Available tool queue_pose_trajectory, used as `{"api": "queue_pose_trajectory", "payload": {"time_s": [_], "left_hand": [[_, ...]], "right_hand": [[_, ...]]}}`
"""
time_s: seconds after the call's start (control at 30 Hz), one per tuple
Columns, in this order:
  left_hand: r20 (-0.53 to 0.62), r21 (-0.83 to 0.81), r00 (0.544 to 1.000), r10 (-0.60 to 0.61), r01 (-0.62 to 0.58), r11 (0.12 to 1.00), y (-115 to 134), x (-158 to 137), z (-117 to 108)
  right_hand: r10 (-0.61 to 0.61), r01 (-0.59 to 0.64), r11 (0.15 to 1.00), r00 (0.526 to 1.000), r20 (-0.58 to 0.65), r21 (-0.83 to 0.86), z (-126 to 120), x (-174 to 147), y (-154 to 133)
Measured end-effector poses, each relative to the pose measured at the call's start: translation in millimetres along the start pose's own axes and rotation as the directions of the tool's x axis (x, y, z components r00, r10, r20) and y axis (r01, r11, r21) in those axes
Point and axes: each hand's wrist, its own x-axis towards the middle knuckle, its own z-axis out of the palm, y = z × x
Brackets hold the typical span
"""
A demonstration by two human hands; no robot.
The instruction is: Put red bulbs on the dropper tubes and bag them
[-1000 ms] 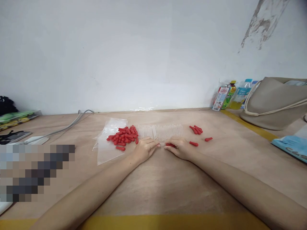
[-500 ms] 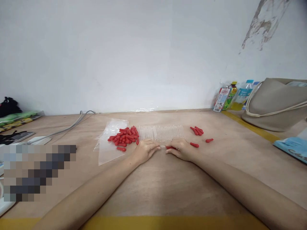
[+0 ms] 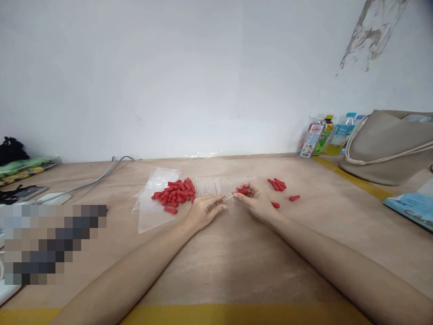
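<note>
My right hand [image 3: 253, 198] pinches a red rubber dropper bulb [image 3: 242, 191], from which a thin clear tube [image 3: 230, 197] sticks out to the left. By the tube's far end is my left hand [image 3: 204, 210], its thumb and forefinger apart; whether a finger touches the tube I cannot tell. Behind both hands a row of clear dropper tubes [image 3: 208, 186] lies side by side, partly hidden by my fingers. A heap of red bulbs [image 3: 177, 192] sits left of the row. Several more red bulbs [image 3: 277, 184] lie to the right, one partly behind my right wrist.
A clear plastic bag [image 3: 154, 216] lies under and beside the heap. Drink bottles [image 3: 342, 133], a carton [image 3: 311, 141] and a grey-beige bag [image 3: 389, 149] stand at the back right. On the left are a grey cable [image 3: 91, 183] and a blurred-out patch.
My right hand has lifted and turned, carrying the bulb and tube upward so the tube now slants. My left thumb and forefinger have come apart.
</note>
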Motion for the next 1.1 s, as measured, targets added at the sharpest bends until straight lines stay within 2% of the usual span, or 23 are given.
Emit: {"api": "queue_pose_trajectory", "payload": {"time_s": [0.1, 0.17, 0.23, 0.27, 0.37, 0.43, 0.47, 0.53, 0.67, 0.83, 0.97, 1.1], "left_hand": [[-0.001, 0.011, 1.000, -0.017, 0.017, 1.000, 0.3, 0.9, -1.6], [-0.001, 0.038, 0.999, -0.041, 0.041, 0.998, 0.8, 1.5, -1.8], [0.016, 0.056, 0.999, -0.043, 0.042, 0.998, 1.3, 1.7, -1.3], [0.029, 0.062, 0.999, -0.037, 0.035, 0.997, 1.6, 1.8, -0.9], [0.058, 0.071, 0.998, -0.014, 0.010, 0.997, 2.1, 1.8, 0.3], [0.067, 0.076, 0.998, -0.004, -0.001, 0.997, 2.0, 1.8, 0.8], [0.067, 0.079, 0.998, -0.001, -0.005, 0.997, 1.8, 1.8, 0.9], [0.069, 0.087, 0.998, 0.002, -0.008, 0.996, 1.5, 1.6, 1.1], [0.068, 0.097, 0.998, 0.003, -0.009, 0.995, 1.6, 1.3, 0.6], [0.066, 0.146, 0.997, -0.027, 0.018, 0.989, 2.5, 1.7, -0.4], [-0.021, 0.257, 0.990, -0.139, 0.140, 0.956, 3.9, 2.4, -0.3], [-0.115, 0.373, 0.957, -0.266, 0.289, 0.882, 3.9, 5.0, -0.2]], "right_hand": [[-0.048, 0.041, 0.997, 0.991, -0.124, -0.062, -16.0, 20.6, -6.5], [-0.130, 0.078, 0.967, 0.969, -0.209, -0.242, -38.4, 39.2, -10.6], [-0.173, 0.016, 0.881, 0.942, -0.289, -0.473, -63.9, 56.7, -12.6], [-0.153, -0.059, 0.809, 0.939, -0.307, -0.584, -75.5, 63.8, -12.4], [-0.040, -0.256, 0.507, 0.947, -0.319, -0.823, -98.1, 76.9, -6.5], [0.012, -0.300, 0.316, 0.950, -0.313, -0.900, -101.7, 79.6, 1.2], [0.023, -0.302, 0.248, 0.952, -0.306, -0.921, -100.9, 80.0, 5.6], [0.027, -0.290, 0.163, 0.957, -0.290, -0.943, -96.8, 80.0, 13.7], [0.017, -0.250, 0.095, 0.968, -0.249, -0.964, -88.7, 80.1, 19.8], [-0.050, -0.187, 0.052, 0.981, -0.190, -0.981, -81.9, 66.8, 4.5], [-0.102, -0.099, 0.135, 0.988, -0.113, -0.986, -77.1, 33.2, -9.4], [-0.106, -0.037, 0.189, 0.993, -0.058, -0.981, -81.6, -4.0, -11.1]]}}
